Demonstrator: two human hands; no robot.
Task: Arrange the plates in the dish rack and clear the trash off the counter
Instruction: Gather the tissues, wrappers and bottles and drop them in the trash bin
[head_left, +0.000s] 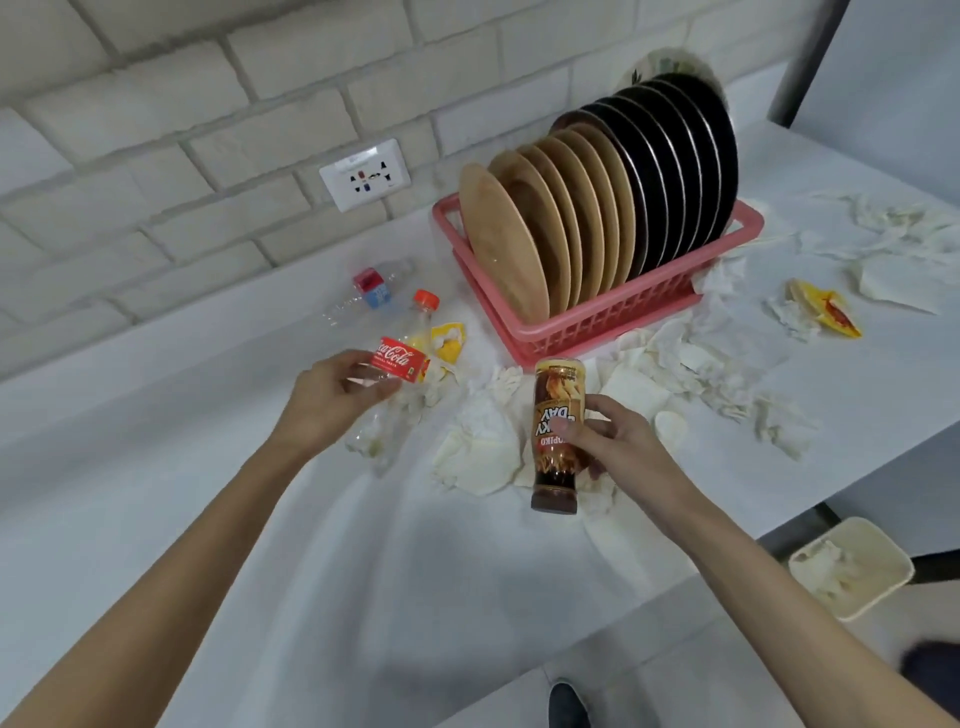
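**dishguy:** What's in the pink dish rack (597, 322)?

**crumbs42:** It's full. The tan plates (514, 244) stand on edge at the front and the black plates (670, 171) are behind them. One patterned plate (665, 65) peeks out at the very back, mostly hidden. The rack sits on the white surface (156, 467) near the wall.

**dishguy:** And the hands?

**crumbs42:** The left grip (332, 400) is curled round a Coke bottle (402, 358), tilted with its cap toward the wall. Can't tell what's in it tbh, too blurry. The right grip (610, 441) is wrapped round a brown coffee bottle (558, 431), held upside down with the cap pointing down.

**dishguy:** Trash?

**crumbs42:** Crumpled tissues (701, 358) are all around the rack's front and right. A clear water bottle (374, 291) lies on its side by the wall, and a yellow wrapper (826, 312) is out to the right. A foam tray (852, 569) with tissue in it sits below the surface's edge. Can't tell what it rests on.
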